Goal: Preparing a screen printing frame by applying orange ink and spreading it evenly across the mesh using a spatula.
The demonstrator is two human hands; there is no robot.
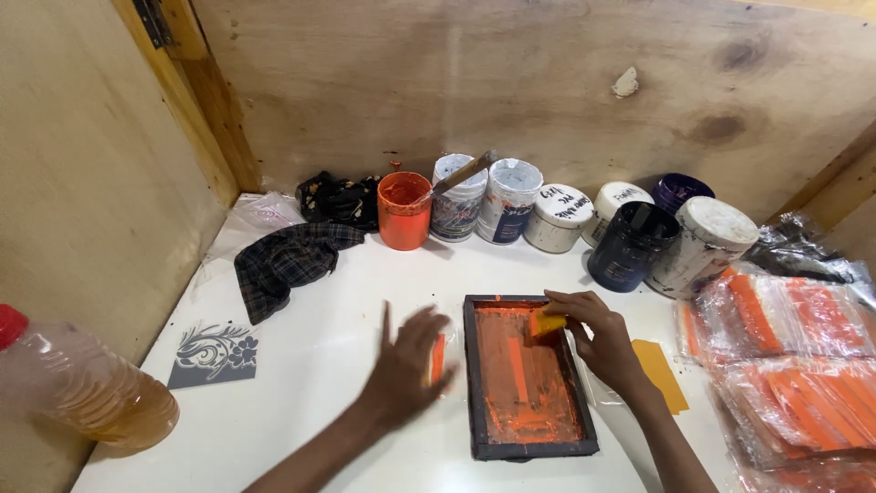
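Bright, even light from above and a bit behind the camera; white table [301,365] well lit, no blown-out patches. Shadows soft and short: a faint one under the left hand [401,370], darker ones behind the row of paint tubs [557,219] at the plywood back wall [511,82]. Mild glare on the clear plastic packets [794,356] right of the printing frame [527,374] and on the oil bottle [82,388] far left of it. Left hand smeared w/ motion blur, fingers indistinct; right hand [593,338] sharper. Wide-angle distortion: wall edges bow outward near frame corners. Overall slightly soft, colours warm.
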